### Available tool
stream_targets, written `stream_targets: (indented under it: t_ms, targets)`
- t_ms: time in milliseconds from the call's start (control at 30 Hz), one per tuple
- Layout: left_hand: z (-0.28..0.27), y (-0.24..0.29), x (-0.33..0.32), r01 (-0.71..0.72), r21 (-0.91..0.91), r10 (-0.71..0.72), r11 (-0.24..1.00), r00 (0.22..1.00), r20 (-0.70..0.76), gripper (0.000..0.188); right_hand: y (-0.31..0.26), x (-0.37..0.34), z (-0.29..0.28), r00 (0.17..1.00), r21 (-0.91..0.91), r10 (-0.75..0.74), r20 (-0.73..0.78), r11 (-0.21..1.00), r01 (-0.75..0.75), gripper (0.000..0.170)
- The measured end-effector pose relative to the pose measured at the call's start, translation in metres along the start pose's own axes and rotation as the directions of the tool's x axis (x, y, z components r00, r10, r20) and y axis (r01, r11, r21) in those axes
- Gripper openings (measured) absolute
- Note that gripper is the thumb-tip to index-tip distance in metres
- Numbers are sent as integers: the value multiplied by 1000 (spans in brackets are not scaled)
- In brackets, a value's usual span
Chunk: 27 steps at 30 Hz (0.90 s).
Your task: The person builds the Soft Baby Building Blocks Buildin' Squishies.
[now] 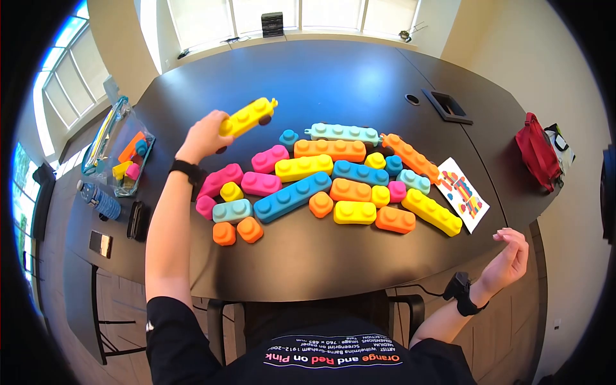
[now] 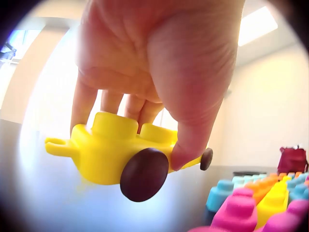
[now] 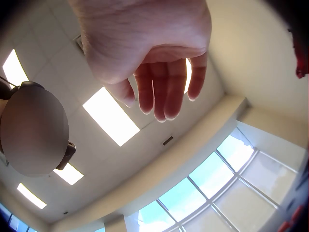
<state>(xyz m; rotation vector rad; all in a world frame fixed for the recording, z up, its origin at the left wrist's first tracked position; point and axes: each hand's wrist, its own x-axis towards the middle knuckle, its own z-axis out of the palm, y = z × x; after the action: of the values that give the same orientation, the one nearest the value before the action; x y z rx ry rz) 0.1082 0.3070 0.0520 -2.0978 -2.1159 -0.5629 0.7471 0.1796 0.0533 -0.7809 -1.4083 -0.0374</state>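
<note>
My left hand (image 1: 206, 135) grips a long yellow toy wagon block (image 1: 250, 117) with studs on top, above the table at the left. In the left wrist view its dark wheels (image 2: 145, 175) and a hook-like coupling (image 2: 59, 147) show, with the thumb on one side and fingers on the other. Loosely curled and holding nothing, my right hand (image 1: 507, 262) is raised near the table's right front edge. Between the hands lie several studded blocks in rows, among them a long blue block (image 1: 292, 197), a light teal wheeled wagon (image 1: 343, 133) and an orange wagon (image 1: 410, 159).
A picture card (image 1: 471, 208) lies right of the blocks. At the left stand a clear bag (image 1: 106, 154) with more blocks, a water bottle (image 1: 99, 200), a dark case (image 1: 136, 221) and a phone (image 1: 101, 244). A red bag (image 1: 536, 151) sits at the right edge.
</note>
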Motion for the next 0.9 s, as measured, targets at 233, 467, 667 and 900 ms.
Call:
stream_targets:
  t_ms: [233, 467, 667, 900]
  targets:
    - [-54, 115, -104, -268, -178, 251, 947, 961, -112, 53, -9, -6, 29, 993, 71, 68, 99, 995, -75, 22]
    - [-8, 174, -177, -362, -235, 414, 902, 881, 229, 56, -40, -13, 86, 879, 52, 70, 471, 993, -107, 9]
    - [12, 186, -181, -340, -236, 407, 910, 844, 349, 55, -57, -22, 135, 547, 5, -69, 834, 993, 119, 24]
    - [3, 177, -189, -303, -313, 366, 900, 915, 168, 63, -45, -38, 156, 264, 18, -65, 962, 984, 177, 36]
